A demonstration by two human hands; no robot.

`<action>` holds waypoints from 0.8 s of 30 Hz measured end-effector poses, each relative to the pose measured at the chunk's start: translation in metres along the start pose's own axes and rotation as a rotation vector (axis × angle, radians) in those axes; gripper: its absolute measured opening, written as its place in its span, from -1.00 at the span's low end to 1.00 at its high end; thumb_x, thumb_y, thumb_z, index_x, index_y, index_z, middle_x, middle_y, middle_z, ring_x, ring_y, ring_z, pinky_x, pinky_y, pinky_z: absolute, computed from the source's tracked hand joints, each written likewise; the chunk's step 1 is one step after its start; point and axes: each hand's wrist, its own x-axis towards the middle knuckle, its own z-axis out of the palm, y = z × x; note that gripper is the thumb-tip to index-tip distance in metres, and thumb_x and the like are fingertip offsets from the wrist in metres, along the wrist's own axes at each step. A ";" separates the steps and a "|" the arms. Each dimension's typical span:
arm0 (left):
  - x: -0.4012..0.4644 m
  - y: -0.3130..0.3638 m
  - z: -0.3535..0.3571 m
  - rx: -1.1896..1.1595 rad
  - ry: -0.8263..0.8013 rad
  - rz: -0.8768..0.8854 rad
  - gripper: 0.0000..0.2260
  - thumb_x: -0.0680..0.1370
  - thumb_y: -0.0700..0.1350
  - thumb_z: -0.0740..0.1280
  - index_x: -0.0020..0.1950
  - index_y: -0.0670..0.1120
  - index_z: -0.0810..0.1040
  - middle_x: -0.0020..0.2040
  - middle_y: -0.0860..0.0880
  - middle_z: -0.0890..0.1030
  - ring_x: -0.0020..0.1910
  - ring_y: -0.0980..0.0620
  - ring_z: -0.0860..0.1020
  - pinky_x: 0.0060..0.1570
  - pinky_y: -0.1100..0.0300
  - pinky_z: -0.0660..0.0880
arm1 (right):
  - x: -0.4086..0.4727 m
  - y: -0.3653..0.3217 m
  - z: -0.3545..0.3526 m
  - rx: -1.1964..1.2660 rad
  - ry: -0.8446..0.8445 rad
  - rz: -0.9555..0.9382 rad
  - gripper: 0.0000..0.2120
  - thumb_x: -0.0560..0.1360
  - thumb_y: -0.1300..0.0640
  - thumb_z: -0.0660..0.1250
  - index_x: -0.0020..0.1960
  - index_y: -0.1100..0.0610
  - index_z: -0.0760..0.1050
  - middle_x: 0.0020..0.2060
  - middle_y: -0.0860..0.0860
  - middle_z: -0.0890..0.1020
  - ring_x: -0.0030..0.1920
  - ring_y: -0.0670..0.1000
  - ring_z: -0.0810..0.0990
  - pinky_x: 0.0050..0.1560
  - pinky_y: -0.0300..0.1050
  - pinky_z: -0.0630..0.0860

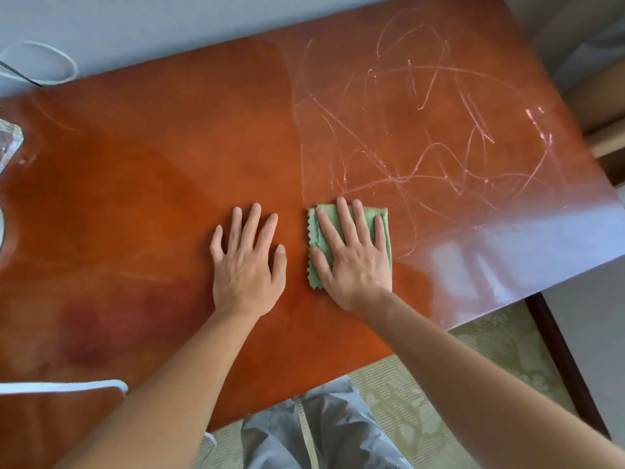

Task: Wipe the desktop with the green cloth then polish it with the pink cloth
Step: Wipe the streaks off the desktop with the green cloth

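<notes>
Glossy reddish-brown desktop [152,198] fills most of the view, grey wall behind. Pale looping scribble marks [439,130] are seen across the far right part of the top; faint streaks at the left. Green cloth [324,228], folded with zigzag edges, lies flat on the desktop near the middle, just below the scribbles. Right hand [355,262] is laid flat on the cloth, fingers straight and spread, pressing it down, not clenched. Left hand [247,262] is laid flat on bare wood just beside the cloth, fingers spread, nothing held. Glass object [8,143] is cut off at the left edge. Grey trousers [321,431] and patterned carpet [473,367] are seen below the near edge.
</notes>
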 end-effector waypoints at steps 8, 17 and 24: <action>-0.001 -0.001 -0.001 -0.008 0.004 -0.005 -0.52 0.66 0.12 0.03 0.57 0.05 0.31 0.62 -0.04 0.26 0.62 -0.11 0.14 0.54 -0.20 0.06 | 0.052 -0.003 -0.011 0.003 -0.014 -0.033 -0.38 0.64 -0.28 -0.21 0.63 -0.08 -0.12 0.63 0.02 -0.05 0.60 0.09 -0.20 0.56 0.21 -0.22; -0.001 -0.001 0.001 0.002 0.023 -0.005 -0.53 0.67 0.11 0.06 0.57 0.05 0.33 0.61 -0.04 0.27 0.62 -0.10 0.15 0.54 -0.19 0.06 | -0.039 0.003 0.003 -0.018 -0.042 -0.124 -0.40 0.66 -0.26 -0.08 0.63 -0.06 -0.02 0.62 0.04 0.01 0.61 0.10 -0.15 0.55 0.25 -0.09; -0.001 0.001 -0.002 -0.005 0.027 -0.009 -0.53 0.66 0.11 0.07 0.56 0.04 0.36 0.60 -0.05 0.29 0.61 -0.11 0.18 0.54 -0.21 0.09 | 0.019 0.005 -0.007 -0.018 -0.021 -0.113 -0.40 0.65 -0.27 -0.13 0.63 -0.07 -0.03 0.62 0.04 0.02 0.61 0.10 -0.14 0.55 0.21 -0.18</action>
